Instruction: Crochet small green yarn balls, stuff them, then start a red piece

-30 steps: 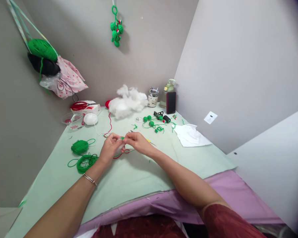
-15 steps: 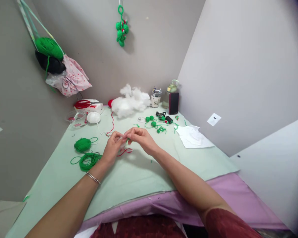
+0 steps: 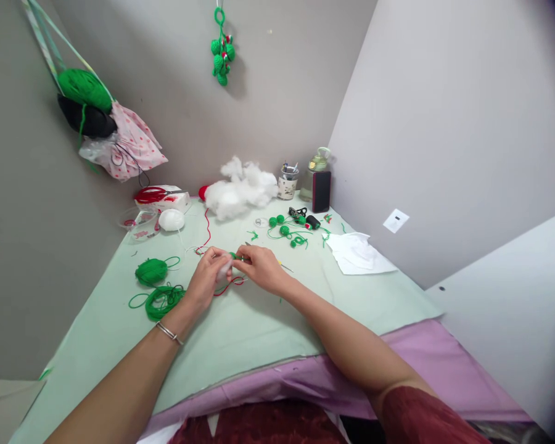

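Note:
My left hand (image 3: 207, 276) is closed around a tuft of white stuffing (image 3: 222, 270) and a small green crocheted piece (image 3: 232, 255) that shows at its fingertips. From the other side, my right hand (image 3: 260, 266) meets it with bent, pinching fingers. A slim crochet hook (image 3: 285, 266) with a yellow part sticks out behind my right hand; its working end is hidden at the green piece. Red yarn (image 3: 231, 283) loops on the table just under both hands. Left of my left wrist lie a green yarn ball (image 3: 151, 271) and a loose green coil (image 3: 160, 302).
A heap of white stuffing (image 3: 240, 191) sits at the back, with a pen cup (image 3: 287, 184) and phone (image 3: 321, 191) to its right. Red scissors (image 3: 152, 195), white yarn (image 3: 171, 219), small green balls (image 3: 284, 230) and white cloth (image 3: 358, 253) lie around.
My right hand has turned and dropped slightly, and the slim hook now shows behind it. More white stuffing and green are visible at my left fingers. The whole view has shifted slightly.

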### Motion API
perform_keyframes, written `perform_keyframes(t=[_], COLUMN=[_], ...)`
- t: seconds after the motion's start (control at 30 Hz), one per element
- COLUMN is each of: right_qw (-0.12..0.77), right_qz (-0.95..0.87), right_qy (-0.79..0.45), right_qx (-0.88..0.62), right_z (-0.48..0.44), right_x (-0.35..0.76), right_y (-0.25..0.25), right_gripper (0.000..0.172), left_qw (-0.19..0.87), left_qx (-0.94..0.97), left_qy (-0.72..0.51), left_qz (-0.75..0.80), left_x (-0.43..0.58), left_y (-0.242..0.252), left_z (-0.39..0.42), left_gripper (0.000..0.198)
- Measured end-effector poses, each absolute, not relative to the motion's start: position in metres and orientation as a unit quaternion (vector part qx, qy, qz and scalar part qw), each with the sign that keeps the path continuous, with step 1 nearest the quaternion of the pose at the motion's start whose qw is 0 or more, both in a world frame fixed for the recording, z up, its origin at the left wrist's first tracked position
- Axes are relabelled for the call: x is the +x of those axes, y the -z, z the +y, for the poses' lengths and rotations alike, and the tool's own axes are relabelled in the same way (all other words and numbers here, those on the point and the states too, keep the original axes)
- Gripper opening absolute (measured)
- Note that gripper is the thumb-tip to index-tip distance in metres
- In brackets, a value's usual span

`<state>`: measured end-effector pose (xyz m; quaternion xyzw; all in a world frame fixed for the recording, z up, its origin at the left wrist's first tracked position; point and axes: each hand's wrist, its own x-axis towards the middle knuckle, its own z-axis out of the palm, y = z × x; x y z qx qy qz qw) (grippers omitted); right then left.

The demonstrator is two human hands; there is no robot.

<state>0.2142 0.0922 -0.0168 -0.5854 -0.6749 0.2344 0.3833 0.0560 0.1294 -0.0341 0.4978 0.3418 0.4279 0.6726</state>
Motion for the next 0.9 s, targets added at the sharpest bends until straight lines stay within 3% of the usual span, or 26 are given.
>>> perform_keyframes(t=[0.37,0.7,0.9], right_qw=[0.4,0.401,0.473], right_qz=[-0.656,-0.667,-0.649], right_qy=[-0.28,-0.313,-0.289], right_qx=[-0.575,-0.545,-0.521], right_z=[0.092,0.085,0.088], right_x=[0.22,0.2,0.21], right_y=[0.01,0.012,0.006], right_gripper=[0.026,0.027,0.02], left_qw=[0.658,0.537,0.556], left_qx=[0.55,0.564,0.562], left_qy=[-0.406,-0.499,-0.488], left_qz=[0.317,0.38,0.371], left_x=[0.051,0.054,0.056], left_y=[0.035,0.05,0.048], left_z=[0.138,0.146,0.141], left_gripper=[0.041,0.028,0.028])
